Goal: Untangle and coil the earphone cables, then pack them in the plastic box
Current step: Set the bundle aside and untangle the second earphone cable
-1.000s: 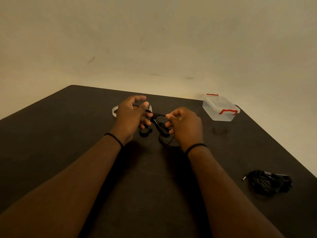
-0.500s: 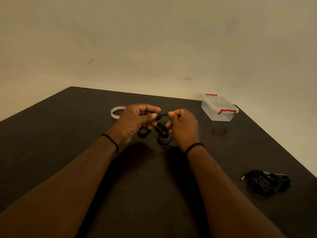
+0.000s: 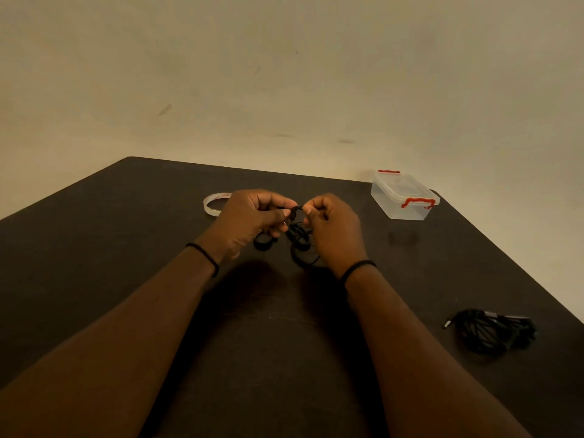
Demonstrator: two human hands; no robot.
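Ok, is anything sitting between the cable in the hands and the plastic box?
Nothing visible on the dark table lies between the black earphone cable, pinched by the left hand and right hand, and the clear plastic box with red clips. Its lid is on, though, blocking the way in.

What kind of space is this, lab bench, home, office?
Hard to say; probably a plain indoor room with a staged tabletop setup. A bare dark table stands against an unadorned beige wall, with only task props out: a clear plastic box, a tape roll and earphone cables.
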